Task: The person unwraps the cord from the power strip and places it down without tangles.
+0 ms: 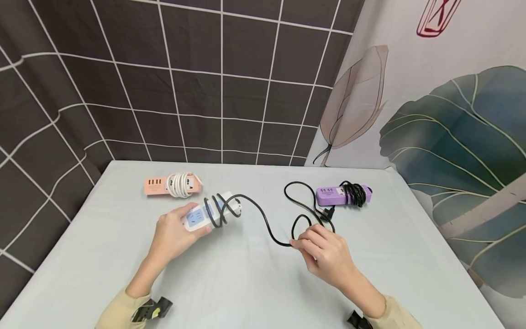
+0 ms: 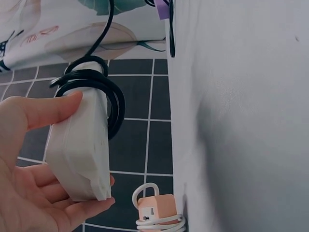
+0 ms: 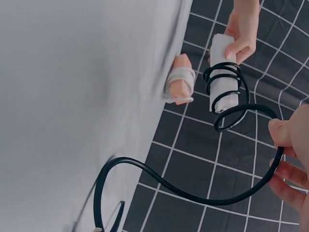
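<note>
My left hand (image 1: pixel 174 233) grips the near end of a white power strip (image 1: pixel 196 218) with blue socket faces, thumb on one side and fingers on the other. Several loose turns of its black cord (image 1: pixel 267 224) wrap the strip's far half. From there the cord runs right to my right hand (image 1: pixel 324 251), which pinches it between thumb and fingers. Beyond that hand the cord curls in loops on the table, and its black plug (image 1: pixel 327 213) lies beside the purple strip. In the left wrist view the white strip (image 2: pixel 79 140) is held above the tabletop.
An orange power strip (image 1: pixel 155 186) wound with white cord lies at the back left of the white table (image 1: pixel 246 283). At the back right lies a purple power strip (image 1: pixel 328 196) wound with black cord. A dark gridded curtain (image 1: pixel 197 91) hangs behind the table, a leaf-patterned one (image 1: pixel 452 137) at right.
</note>
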{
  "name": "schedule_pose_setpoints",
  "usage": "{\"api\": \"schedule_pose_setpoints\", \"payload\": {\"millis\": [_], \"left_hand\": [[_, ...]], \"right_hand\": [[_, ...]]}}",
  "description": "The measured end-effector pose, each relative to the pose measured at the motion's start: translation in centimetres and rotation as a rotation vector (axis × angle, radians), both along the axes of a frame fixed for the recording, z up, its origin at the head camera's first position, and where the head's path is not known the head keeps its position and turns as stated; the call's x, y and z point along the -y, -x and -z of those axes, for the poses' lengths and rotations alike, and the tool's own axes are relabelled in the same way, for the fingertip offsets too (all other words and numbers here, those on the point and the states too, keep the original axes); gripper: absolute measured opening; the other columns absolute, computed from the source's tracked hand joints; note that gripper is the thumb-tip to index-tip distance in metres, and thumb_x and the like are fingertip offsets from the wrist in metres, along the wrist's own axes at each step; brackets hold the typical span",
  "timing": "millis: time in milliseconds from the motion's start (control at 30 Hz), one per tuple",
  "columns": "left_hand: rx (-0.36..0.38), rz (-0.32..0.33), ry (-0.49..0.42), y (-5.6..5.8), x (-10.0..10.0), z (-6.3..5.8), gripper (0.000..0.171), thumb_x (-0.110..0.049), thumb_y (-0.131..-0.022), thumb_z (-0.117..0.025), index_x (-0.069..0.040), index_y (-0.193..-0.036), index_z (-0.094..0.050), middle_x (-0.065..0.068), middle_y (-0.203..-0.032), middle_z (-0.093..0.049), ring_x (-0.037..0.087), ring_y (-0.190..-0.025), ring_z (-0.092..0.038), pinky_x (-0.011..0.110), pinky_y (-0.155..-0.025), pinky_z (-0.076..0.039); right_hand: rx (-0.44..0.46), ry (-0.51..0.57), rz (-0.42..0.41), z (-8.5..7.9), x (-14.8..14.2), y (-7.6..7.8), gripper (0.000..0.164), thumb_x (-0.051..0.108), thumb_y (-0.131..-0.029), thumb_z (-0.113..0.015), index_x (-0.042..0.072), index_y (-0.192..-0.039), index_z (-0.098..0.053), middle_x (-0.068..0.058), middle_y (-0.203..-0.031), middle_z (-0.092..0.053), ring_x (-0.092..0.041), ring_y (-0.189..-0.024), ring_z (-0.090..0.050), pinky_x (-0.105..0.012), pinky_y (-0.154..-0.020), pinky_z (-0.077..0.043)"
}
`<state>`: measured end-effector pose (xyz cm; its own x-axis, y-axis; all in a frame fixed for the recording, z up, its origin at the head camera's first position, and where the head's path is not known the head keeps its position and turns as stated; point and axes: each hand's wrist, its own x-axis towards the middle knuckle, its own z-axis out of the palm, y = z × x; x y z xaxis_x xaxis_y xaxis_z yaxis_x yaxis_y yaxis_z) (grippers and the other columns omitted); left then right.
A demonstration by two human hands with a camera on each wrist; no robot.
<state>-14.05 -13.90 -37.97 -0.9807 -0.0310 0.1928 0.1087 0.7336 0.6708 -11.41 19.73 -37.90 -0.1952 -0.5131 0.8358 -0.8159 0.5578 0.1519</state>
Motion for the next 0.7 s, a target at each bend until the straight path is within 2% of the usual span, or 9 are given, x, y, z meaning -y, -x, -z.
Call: {"api": "schedule_pose_setpoints", "payload": {"millis": [267,433,567,633,700], "left_hand": [[0.013,-0.016,-0.014,0.1,0.1,-0.1,0.07,-0.026,-0.069,-0.084,0.001,-0.128,-0.058,0.025,-0.117,-0.065,0.031,-0.093,-0.063,0.035,-0.072,-0.045],[0.001,-0.019,-0.024,0.0,0.0,-0.3,0.071,-0.026,-0.07,-0.084,0.003,-0.129,-0.057,0.026,-0.12,-0.064,0.033,-0.096,-0.063,0.036,-0.073,-0.046],[-0.008,-0.017,-0.034,-0.1,-0.2,-0.5,0.071,-0.025,-0.069,-0.084,0.002,-0.129,-0.058,0.025,-0.12,-0.064,0.032,-0.096,-0.064,0.035,-0.073,-0.046],[-0.019,-0.016,-0.039,-0.1,-0.4,-0.6,0.071,-0.025,-0.068,-0.085,0.002,-0.128,-0.058,0.025,-0.12,-0.065,0.032,-0.095,-0.064,0.035,-0.073,-0.046],[-0.032,-0.016,-0.041,-0.1,-0.5,-0.6,0.071,-0.024,-0.068,-0.085,0.002,-0.128,-0.059,0.024,-0.12,-0.065,0.031,-0.093,-0.064,0.034,-0.073,-0.045]], "right_hand": [[0.011,-0.067,0.007,0.6,-0.2,0.0,0.03,0.006,-0.094,-0.047,0.013,-0.078,-0.072,0.006,-0.072,-0.063,-0.014,-0.068,-0.056,-0.019,-0.053,-0.047],[0.053,-0.158,0.029,1.3,-0.4,0.4,0.033,0.005,-0.095,-0.044,0.013,-0.079,-0.072,0.006,-0.075,-0.063,-0.015,-0.073,-0.056,-0.021,-0.059,-0.049],[0.105,-0.237,0.065,1.7,-0.8,0.8,0.026,-0.002,-0.082,-0.052,0.014,-0.081,-0.072,0.005,-0.078,-0.064,-0.015,-0.077,-0.057,-0.021,-0.061,-0.051],[0.129,-0.256,0.082,2.0,-1.0,1.1,0.024,-0.004,-0.073,-0.059,0.014,-0.081,-0.072,0.005,-0.078,-0.063,-0.015,-0.079,-0.057,-0.021,-0.061,-0.051],[0.142,-0.268,0.096,2.2,-1.0,1.4,0.025,-0.005,-0.069,-0.062,0.014,-0.081,-0.073,0.006,-0.078,-0.063,-0.014,-0.08,-0.057,-0.02,-0.06,-0.05]]}}
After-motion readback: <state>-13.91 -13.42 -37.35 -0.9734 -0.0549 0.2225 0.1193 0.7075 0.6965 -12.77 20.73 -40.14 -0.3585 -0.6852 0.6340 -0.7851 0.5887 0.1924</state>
